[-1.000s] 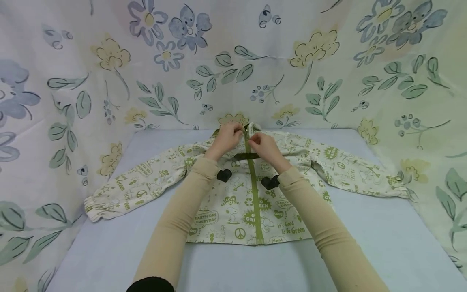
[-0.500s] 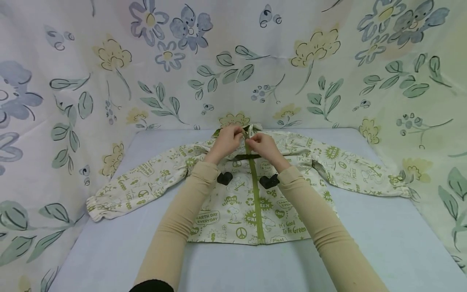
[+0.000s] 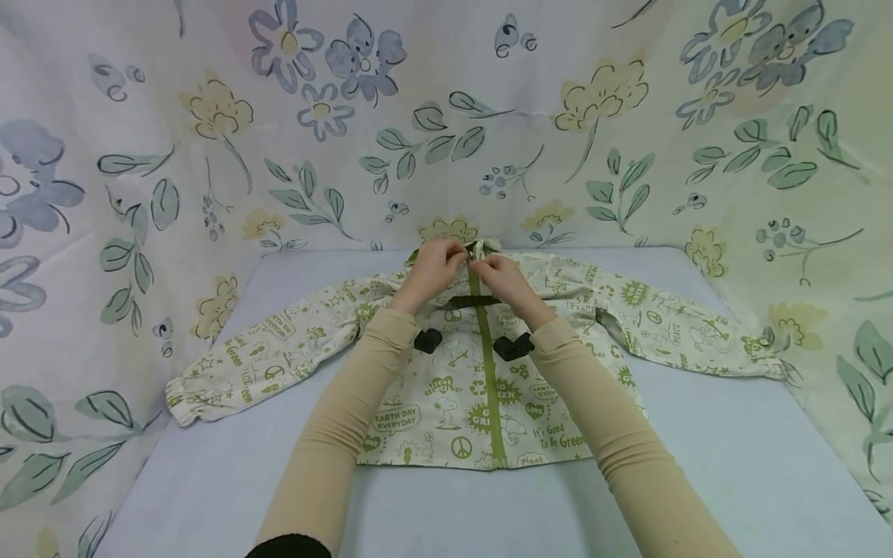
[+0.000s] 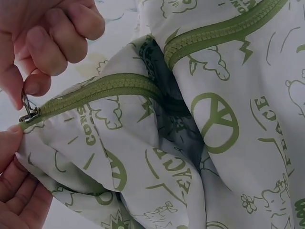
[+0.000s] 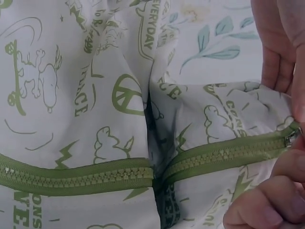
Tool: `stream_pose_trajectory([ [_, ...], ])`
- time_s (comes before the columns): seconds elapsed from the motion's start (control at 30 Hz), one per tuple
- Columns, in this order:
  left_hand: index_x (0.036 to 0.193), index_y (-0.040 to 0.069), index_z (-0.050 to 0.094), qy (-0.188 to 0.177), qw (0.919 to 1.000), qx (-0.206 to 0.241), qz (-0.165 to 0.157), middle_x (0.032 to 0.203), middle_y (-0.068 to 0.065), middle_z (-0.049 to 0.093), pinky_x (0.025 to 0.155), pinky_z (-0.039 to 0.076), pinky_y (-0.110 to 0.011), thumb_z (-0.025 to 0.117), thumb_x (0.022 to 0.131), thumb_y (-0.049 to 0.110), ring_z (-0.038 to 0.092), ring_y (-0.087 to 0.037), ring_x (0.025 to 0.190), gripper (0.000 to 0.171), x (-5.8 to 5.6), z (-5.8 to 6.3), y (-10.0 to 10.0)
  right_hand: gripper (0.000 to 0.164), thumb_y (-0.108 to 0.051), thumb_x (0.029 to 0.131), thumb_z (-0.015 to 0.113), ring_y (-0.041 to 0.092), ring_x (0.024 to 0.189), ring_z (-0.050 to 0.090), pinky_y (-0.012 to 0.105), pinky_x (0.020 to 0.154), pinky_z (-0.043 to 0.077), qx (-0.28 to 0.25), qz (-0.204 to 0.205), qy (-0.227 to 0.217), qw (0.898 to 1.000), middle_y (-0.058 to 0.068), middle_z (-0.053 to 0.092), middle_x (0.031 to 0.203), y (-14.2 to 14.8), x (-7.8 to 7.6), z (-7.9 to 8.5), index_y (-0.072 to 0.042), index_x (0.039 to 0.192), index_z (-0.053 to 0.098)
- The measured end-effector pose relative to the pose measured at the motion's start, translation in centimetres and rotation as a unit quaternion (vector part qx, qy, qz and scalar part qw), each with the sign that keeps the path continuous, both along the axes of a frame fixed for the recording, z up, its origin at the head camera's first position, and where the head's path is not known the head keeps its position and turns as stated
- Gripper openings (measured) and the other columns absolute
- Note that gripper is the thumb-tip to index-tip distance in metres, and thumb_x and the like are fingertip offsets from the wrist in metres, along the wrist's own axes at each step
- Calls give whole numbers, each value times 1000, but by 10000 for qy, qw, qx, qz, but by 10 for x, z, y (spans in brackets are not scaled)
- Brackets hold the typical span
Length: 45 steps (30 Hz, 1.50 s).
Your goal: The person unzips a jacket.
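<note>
A white jacket [image 3: 446, 380] with green print lies spread, front up, sleeves out to both sides. Its green zipper [image 3: 488, 364] runs down the middle. At the collar end, my left hand [image 3: 434, 273] grips the fabric beside the zipper; its fingers [image 4: 21, 198] curl under the cloth in the left wrist view. My right hand [image 3: 508, 280] pinches the small metal zipper pull [image 4: 30, 113], and its curled fingers [image 5: 276, 193] show in the right wrist view. Below the hands the front bunches into a dark fold [image 3: 473, 300]. The teeth between pull and fold look joined.
The jacket lies on a pale blue-white surface [image 3: 481, 511]. Floral cloth [image 3: 446, 124] hangs behind and at both sides. Dark heart shapes [image 3: 428, 340] show on the jacket front. The sleeves [image 3: 265, 349] reach out towards both sides.
My right fingertips have come slightly up and left, closer to the left hand at the collar. The left hand and the rest of the jacket stay almost the same.
</note>
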State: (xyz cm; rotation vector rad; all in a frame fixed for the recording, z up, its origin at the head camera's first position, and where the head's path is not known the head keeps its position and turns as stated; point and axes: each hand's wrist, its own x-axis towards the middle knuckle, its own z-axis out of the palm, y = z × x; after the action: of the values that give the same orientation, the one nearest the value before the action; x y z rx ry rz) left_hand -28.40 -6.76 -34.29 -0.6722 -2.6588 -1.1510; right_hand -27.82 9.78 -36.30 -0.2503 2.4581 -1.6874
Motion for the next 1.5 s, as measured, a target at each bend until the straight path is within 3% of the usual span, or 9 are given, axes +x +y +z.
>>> stream_pose_trajectory([
  [0.17,107,3,62,-5,10000,-43,48,99,-8,60,71,47,-29,50,97,12,55,-17,84,18,-2,0,2,40,-34,98,45,12,45,26,32,49,31,-17,42,-176,9998,3,39,63,-1,-1,1,5,97,52],
  [0.33,107,2,63,60,10000,-25,73,100,-9,60,71,47,-29,49,97,11,56,-18,84,19,-3,2,2,38,-31,100,43,11,43,25,28,44,29,-5,159,-24,9999,1,35,58,-2,-1,1,6,106,52],
  [0.6,103,2,62,90,9999,114,5,97,-10,59,66,46,-31,48,98,10,55,-19,78,17,-4,7,2,29,-26,101,40,12,44,26,26,42,28,-25,241,115,9996,2,36,58,-3,-2,4,-1,106,52],
  [0.87,106,3,61,219,9991,229,268,96,-8,59,67,45,-31,47,98,12,53,-19,78,18,-6,13,-1,32,-25,101,39,12,43,27,30,45,31,336,400,-109,9986,4,39,60,-3,-3,2,3,109,51],
  [1.07,105,0,62,189,9981,528,266,93,-10,59,65,45,-31,48,98,10,53,-20,73,19,-8,17,-4,30,-23,101,39,12,45,28,29,46,31,305,421,31,9986,4,39,61,-2,0,-3,5,105,48],
  [1.23,106,1,62,120,9961,749,444,92,-9,59,62,45,-31,48,98,11,53,-19,70,19,-8,20,-6,32,-23,101,39,12,44,28,32,47,31,284,416,-47,9987,3,38,60,0,0,-7,7,106,49],
  [1.5,105,-1,62,340,9935,966,502,91,-11,59,59,42,-31,48,97,10,49,-19,67,19,-9,21,-9,34,-24,101,41,11,44,27,28,45,30,396,365,-191,9984,2,38,59,3,2,-12,8,108,51],
])
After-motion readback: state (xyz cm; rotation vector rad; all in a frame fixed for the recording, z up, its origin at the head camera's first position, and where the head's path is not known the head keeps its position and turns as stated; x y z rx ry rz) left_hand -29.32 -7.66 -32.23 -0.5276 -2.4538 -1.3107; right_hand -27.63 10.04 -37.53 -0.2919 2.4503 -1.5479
